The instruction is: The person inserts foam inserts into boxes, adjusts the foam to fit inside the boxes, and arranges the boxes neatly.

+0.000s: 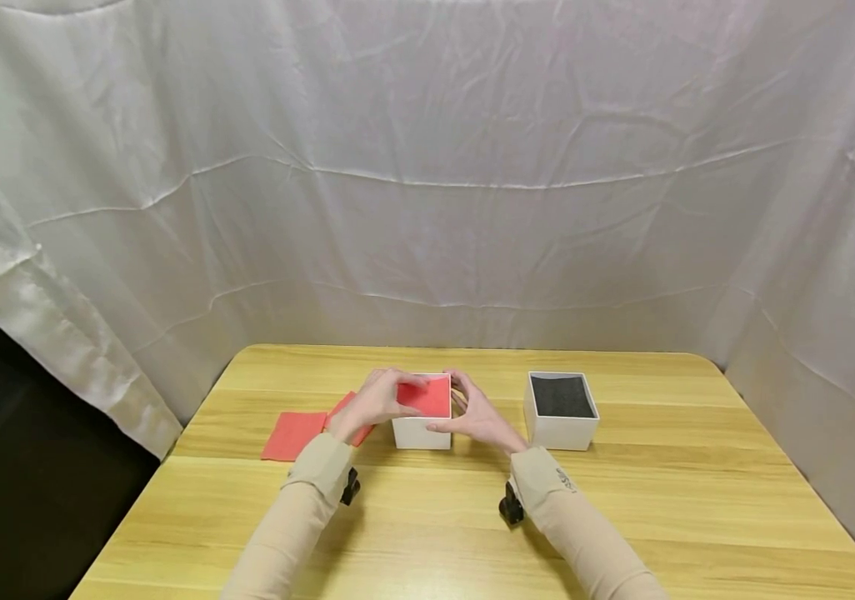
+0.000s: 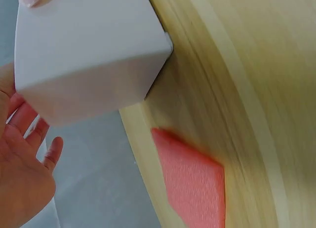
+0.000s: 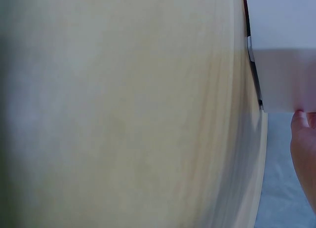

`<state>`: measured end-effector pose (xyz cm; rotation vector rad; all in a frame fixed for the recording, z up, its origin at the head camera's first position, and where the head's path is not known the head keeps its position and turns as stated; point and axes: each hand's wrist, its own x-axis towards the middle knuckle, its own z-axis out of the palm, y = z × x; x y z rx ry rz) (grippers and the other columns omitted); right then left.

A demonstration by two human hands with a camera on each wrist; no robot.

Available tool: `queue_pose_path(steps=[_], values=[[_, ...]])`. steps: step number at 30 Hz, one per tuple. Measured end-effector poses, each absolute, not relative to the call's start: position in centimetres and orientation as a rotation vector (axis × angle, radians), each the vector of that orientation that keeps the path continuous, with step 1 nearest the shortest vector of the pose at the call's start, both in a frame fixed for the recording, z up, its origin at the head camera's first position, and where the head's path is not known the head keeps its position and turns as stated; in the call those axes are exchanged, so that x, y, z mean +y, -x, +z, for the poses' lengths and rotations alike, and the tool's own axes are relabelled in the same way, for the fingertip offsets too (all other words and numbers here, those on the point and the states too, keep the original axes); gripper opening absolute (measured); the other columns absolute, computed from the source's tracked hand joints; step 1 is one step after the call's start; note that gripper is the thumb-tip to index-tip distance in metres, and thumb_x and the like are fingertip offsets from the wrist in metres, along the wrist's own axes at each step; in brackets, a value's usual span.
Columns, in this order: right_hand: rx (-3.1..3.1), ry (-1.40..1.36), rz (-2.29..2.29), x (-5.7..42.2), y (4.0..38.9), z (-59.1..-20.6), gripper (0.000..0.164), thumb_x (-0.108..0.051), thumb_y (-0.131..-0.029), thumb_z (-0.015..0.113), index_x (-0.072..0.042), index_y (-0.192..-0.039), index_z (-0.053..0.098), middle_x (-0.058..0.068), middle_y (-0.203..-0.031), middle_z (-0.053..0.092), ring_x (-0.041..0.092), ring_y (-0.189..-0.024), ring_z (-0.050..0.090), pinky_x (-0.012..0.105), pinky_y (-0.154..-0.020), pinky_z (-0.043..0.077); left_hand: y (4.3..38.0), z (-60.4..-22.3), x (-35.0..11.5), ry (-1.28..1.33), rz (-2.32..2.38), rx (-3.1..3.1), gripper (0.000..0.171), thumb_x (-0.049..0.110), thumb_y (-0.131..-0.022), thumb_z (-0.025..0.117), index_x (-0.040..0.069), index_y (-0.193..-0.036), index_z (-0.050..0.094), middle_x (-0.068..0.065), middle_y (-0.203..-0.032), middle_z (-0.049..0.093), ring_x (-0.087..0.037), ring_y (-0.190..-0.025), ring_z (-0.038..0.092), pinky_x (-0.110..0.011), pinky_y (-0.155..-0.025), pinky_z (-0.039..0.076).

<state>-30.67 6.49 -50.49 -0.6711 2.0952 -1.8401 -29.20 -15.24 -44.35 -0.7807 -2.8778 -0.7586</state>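
A white open-topped box [image 1: 422, 433] stands on the table, with a red sheet [image 1: 435, 396] inside its top. My left hand [image 1: 382, 396] reaches over the left rim, thumb and fingers spread above the red sheet. In the left wrist view, the left fingers [image 2: 29, 124] show past the box's left wall, loosely bent. From the right, my right hand [image 1: 476, 417] holds the box, its thumb on the front wall near the rim and its fingers bent at the back right corner. Part of that hand [image 3: 303, 144] touches the rim in the right wrist view.
Two red squares, one flat red square [image 1: 292, 435] and another red piece [image 2: 195, 181] partly behind the left wrist, lie left of the box. To the right stands a second white box [image 1: 562, 433] with a dark grey sheet [image 1: 562, 396] in its top. A pale curtain [image 1: 487, 233] hangs behind the table.
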Motion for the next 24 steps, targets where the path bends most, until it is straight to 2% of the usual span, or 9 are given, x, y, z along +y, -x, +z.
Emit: queue_pose_path(steps=[6, 12, 19, 24], values=[[2.114, 0.666, -1.835, 6.52, 30.69, -50.54, 0.098, -0.003, -0.077, 0.086, -0.005, -0.154, 0.025, 0.015, -0.158, 0.034, 0.035, -0.153, 0.028, 0.048, -0.125, 0.025, 29.05, -43.76, -15.57, 0.730, -0.724, -2.960, 0.041, 0.020, -0.078, 0.088, 0.014, -0.116, 0.076, -0.004, -0.120, 0.075, -0.023, -0.107, 0.064, -0.045, -0.100, 0.040], [2.113, 0.675, -1.833, 6.56, 30.77, -50.63, 0.098, -0.003, -0.077, 0.086, -0.004, -0.153, 0.025, 0.015, -0.157, 0.035, 0.035, -0.152, 0.029, 0.047, -0.125, 0.026, 29.06, -43.53, -15.32, 0.725, -0.687, -3.024, 0.042, 0.020, -0.081, 0.085, 0.014, -0.121, 0.074, -0.003, -0.126, 0.073, -0.026, -0.117, 0.060, -0.049, -0.107, 0.033], [2.099, 0.676, -1.838, 6.69, 30.81, -50.57, 0.099, -0.003, -0.077, 0.085, -0.002, -0.154, 0.023, 0.016, -0.158, 0.033, 0.036, -0.153, 0.027, 0.048, -0.125, 0.025, 29.31, -43.92, -15.16, 0.743, -0.691, -3.018, 0.040, 0.019, -0.082, 0.085, 0.013, -0.120, 0.074, -0.003, -0.124, 0.074, -0.026, -0.116, 0.062, -0.049, -0.104, 0.035], [2.096, 0.670, -1.833, 6.78, 30.74, -50.59, 0.097, -0.002, -0.077, 0.085, -0.006, -0.153, 0.025, 0.015, -0.158, 0.034, 0.034, -0.153, 0.028, 0.047, -0.125, 0.025, 29.42, -44.10, -15.09, 0.769, -0.682, -3.015, 0.040, 0.019, -0.082, 0.085, 0.013, -0.120, 0.074, -0.003, -0.127, 0.073, -0.025, -0.119, 0.063, -0.049, -0.102, 0.036]])
